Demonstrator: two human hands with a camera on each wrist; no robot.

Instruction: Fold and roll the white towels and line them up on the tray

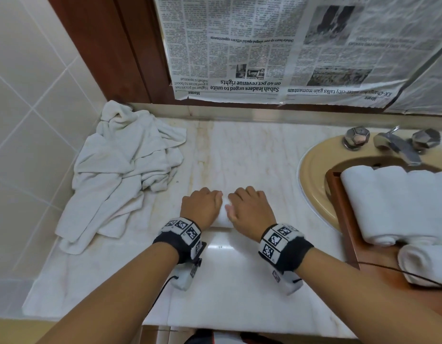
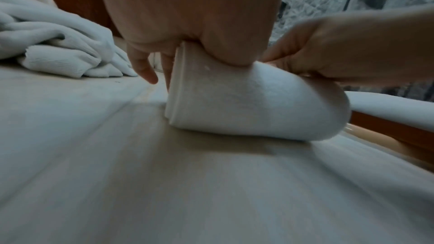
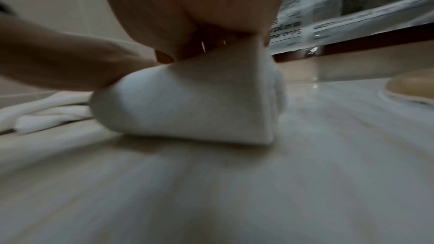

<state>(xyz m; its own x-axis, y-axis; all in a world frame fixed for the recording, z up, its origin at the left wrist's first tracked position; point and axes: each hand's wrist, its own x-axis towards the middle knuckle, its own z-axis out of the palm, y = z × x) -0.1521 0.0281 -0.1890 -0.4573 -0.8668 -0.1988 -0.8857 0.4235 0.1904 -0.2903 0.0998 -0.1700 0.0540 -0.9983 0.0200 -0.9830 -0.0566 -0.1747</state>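
Head view: at the front middle of a marble vanity counter [image 1: 252, 150], a person's left hand [image 1: 202, 208] and right hand [image 1: 252, 209] press side by side on a rolled white towel [image 1: 224, 214], fingers curled over its far side. Only a sliver of the roll shows between and under the hands. At the counter's right edge, a wooden tray [image 1: 339, 207] sits across the basin [image 1: 311, 184] below the tap [image 1: 398, 147], and carries a row of finished towel rolls [image 1: 398, 202] with one more roll [image 1: 423, 264] lying nearer the front. A heap of unfolded white towels [image 1: 123, 172] lies at the counter's left rear corner, against the tiled wall. Newspaper sheets [image 1: 277, 48] hang over the mirror frame behind.

Left wrist view: the left hand [image 2: 187, 25] bears down on the roll [image 2: 253, 101], whose layered end faces the camera; its fingers [image 2: 143, 66] bend down past that end, while the right hand [image 2: 328, 51] grips the other end. The heap [image 2: 58, 44] lies beyond, to the left.

Right wrist view: blurred, but the right hand [image 3: 192, 16] sits on top of the roll [image 3: 187, 105], the left hand [image 3: 77, 62] holding the far end. The basin rim [image 3: 411, 86] shows at right.

As a judgement, this towel's rolling is at or near its finish and it has yet to go to the tray; several rolls are done, and the heap suggests a good share of the work remains.
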